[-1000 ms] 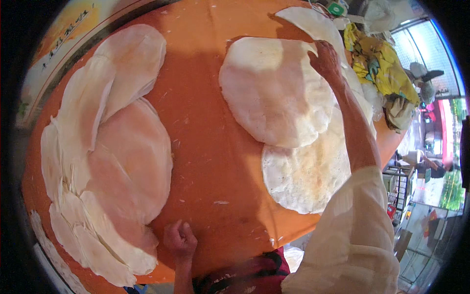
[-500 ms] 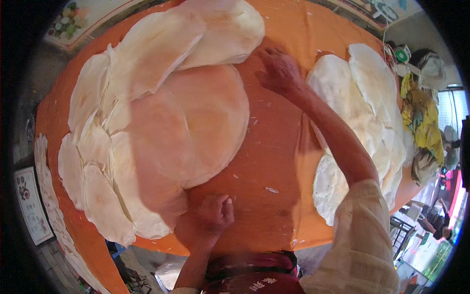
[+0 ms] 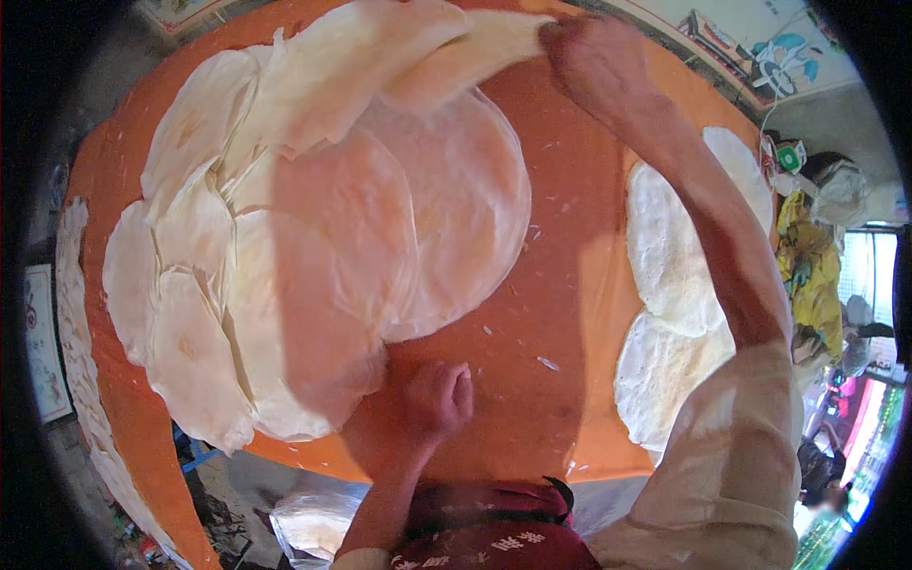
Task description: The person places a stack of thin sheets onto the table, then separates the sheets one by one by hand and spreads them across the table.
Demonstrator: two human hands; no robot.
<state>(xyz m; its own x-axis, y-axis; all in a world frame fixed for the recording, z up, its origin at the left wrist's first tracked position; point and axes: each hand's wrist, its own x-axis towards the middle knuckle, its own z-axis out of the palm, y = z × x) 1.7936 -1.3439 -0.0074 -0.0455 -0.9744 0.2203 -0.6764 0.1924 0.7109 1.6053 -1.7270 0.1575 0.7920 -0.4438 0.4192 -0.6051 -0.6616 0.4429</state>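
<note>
The right hand pinches the edge of a thin flatbread at the far side of the orange tabletop, pulling it taut away from a spread of overlapping flatbreads on the left. The left hand is curled into a loose fist just beside that spread's near edge. More flatbreads overlap on the right, near a crumpled yellow sheet

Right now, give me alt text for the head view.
A person's right hand grips the edge of a thin, pale flatbread overlapping others on an orange table; the left hand is curled into a fist.
</note>
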